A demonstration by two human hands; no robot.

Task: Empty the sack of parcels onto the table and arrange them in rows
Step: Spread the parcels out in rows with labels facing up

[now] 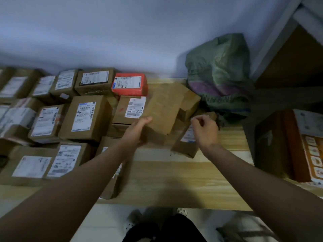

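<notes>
Sorting is well advanced: most of the parcels (83, 117) already stand in rows on the left half of the table (174, 180), labels up, with a red box (130, 84) closing the back row. The sack (218, 74), green with a purple patch, slumps at the table's far right against the wall, and I judge it emptied or nearly so, though its inside is hidden. What remains is a loose cluster near the middle: a plain brown box (164, 109) lying tilted across its neighbours, a smaller box (189, 103) just behind it, and a labelled parcel (187, 140) tipped on edge beside it. My left hand (139, 126) presses with fairly straight fingers against the near left side of the plain brown box. My right hand (205, 128) hovers over the tipped parcel, fingers loosely curled, holding nothing. Every label is too blurred to read; only barcodes and what may be "100" on one show.
</notes>
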